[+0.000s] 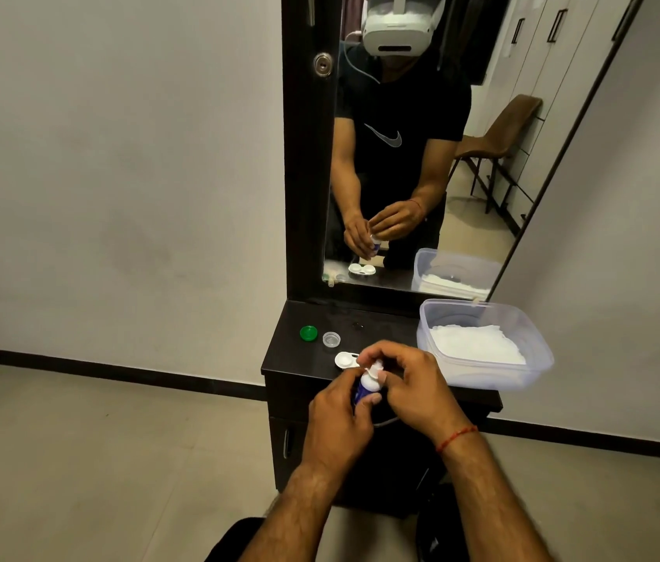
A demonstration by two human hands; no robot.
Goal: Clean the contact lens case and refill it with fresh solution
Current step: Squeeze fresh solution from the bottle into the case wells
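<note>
My left hand (338,415) grips a small blue-and-white solution bottle (365,389) above the front edge of the dark dresser top (300,358). My right hand (409,389) has its fingers curled around the bottle's white top (377,366). Just behind my hands lies the white contact lens case (345,360), with one open well showing and the rest hidden by my fingers. A green cap (308,333) and a clear cap (331,339) lie apart on the top, to the left of the case.
A clear plastic tub (539,350) holding white tissue stands at the dresser's right end. A tall mirror (421,156) rises behind, reflecting me and a brown chair. A wall is on the left, and tiled floor surrounds the dresser.
</note>
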